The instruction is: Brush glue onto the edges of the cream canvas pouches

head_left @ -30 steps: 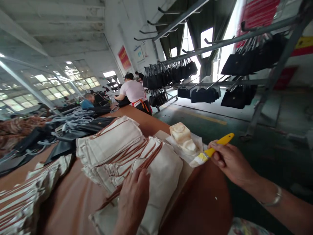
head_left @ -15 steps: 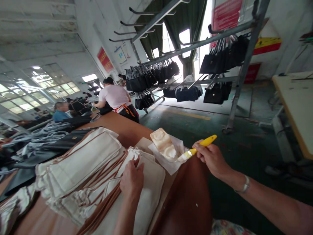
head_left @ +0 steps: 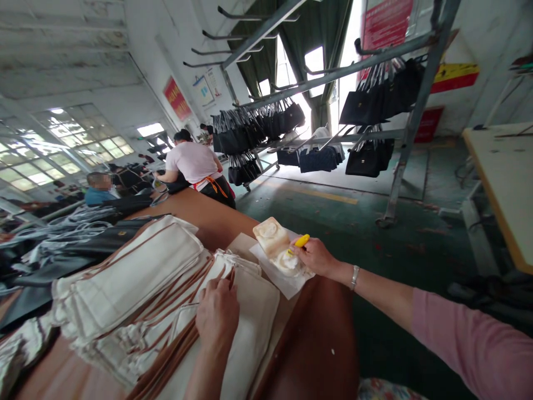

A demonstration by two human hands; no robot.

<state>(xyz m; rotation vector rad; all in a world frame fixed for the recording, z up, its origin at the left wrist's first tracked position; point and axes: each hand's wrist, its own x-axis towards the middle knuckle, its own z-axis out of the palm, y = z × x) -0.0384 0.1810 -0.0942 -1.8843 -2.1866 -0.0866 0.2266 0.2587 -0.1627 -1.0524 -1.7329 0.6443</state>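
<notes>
My right hand is closed round a yellow-handled brush, its bristles down in a cream-coloured glue tub that sits on a white sheet at the table's edge. My left hand lies flat, fingers together, on the top cream fabric piece of a stack edged with brown trim. A second stack of the same pieces lies just to the left.
The brown table ends in a rounded edge near me. Black bags are heaped at the far left. A person in a pink top works further along. Metal racks hung with black bags stand across the green floor.
My right hand has moved left and down, bringing the brush from beside the tub into it. My left hand stays on the fabric stack.
</notes>
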